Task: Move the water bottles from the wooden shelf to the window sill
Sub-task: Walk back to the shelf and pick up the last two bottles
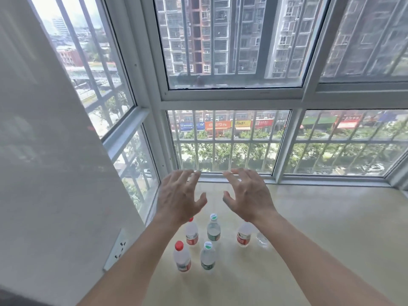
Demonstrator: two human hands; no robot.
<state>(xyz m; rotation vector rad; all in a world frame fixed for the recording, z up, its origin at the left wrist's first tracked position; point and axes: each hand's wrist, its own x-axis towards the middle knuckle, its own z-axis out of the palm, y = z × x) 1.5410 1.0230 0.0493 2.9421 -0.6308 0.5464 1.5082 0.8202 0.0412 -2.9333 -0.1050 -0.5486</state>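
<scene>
Several clear water bottles stand upright on the pale window sill [309, 228]. A red-capped bottle [182, 257] is nearest on the left, and a green-labelled bottle [207, 257] stands beside it. Behind them are a red-labelled bottle [191, 233], a green-labelled bottle [213, 228] and another red-labelled bottle [244, 235]. My left hand [178, 195] and my right hand [249, 195] hover above the back row with fingers spread, holding nothing. My forearms hide two bottle caps.
A small clear object [261, 239] lies on the sill right of the bottles. Barred windows [225, 140] close off the far side and the left. A white wall [55, 173] with a socket [116, 250] stands at the left.
</scene>
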